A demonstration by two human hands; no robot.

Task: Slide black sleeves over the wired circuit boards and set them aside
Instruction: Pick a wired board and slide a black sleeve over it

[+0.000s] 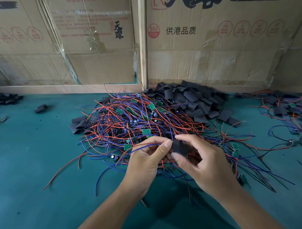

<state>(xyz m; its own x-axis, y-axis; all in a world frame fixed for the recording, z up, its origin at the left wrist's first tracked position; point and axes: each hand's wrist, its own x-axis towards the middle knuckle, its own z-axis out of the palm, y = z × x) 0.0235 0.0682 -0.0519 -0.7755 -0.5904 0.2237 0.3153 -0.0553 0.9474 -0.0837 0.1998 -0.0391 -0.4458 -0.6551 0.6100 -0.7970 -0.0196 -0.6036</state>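
Observation:
A big tangle of small green circuit boards with red and blue wires [142, 121] lies in the middle of the green table [29, 160]. Behind it to the right sits a heap of flat black sleeves [191, 99]. Just above the near edge of the tangle, my right hand [207, 163] pinches one black sleeve [180, 148] between thumb and fingers. My left hand [147, 160] pinches the red and blue wires [144, 146] that run into the sleeve's left end. The board at the end of those wires is hidden by the sleeve and my fingers.
A pile of sleeved boards with wires [288, 112] lies at the far right. Loose black sleeves [41, 107] and more dark pieces [2, 99] lie at the left. Cardboard boxes [204, 46] and a wooden frame [142, 43] wall off the back of the table.

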